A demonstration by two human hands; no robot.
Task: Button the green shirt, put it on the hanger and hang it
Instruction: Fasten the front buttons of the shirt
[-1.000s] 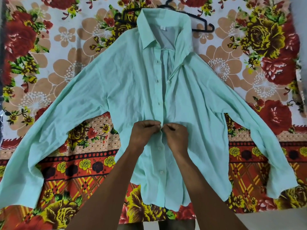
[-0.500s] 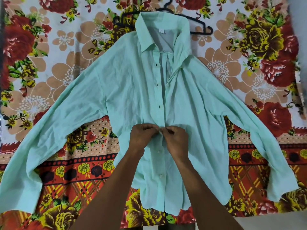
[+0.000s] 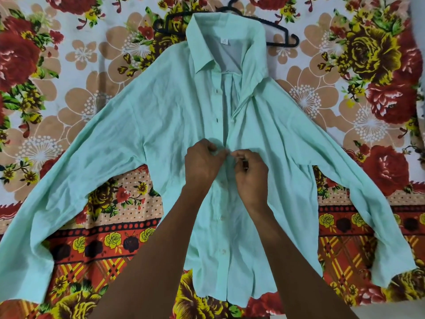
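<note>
1. Under everything lies the floral bedsheet (image 3: 69, 93), with red and brown flowers, and it covers all the surface that is visible.
2. On this sheet the green shirt (image 3: 161, 116) lies flat with its front up, its 2 sleeves spread out to both sides and its collar pointing away from the person.
3. Behind the collar lies the black hanger (image 3: 279, 32), partly under the shirt; it is not yet inside the shirt, so I judge that step is not started.
4. At the middle of the placket the left hand (image 3: 202, 164) pinches the edge with the buttonholes, fingers curled on the cloth.
5. Just beside it the right hand (image 3: 250, 171) pinches the opposite edge, and the fingertips of both hands nearly meet; the button between them is hidden, so I cannot tell if it is already through.
6. Below the hands about 3 lower buttons (image 3: 222, 218) look closed, and above them the front still gapes open up to the collar.
7. So the buttoning seems about half done; the upper buttons, the hanger and the hanging are left.
</note>
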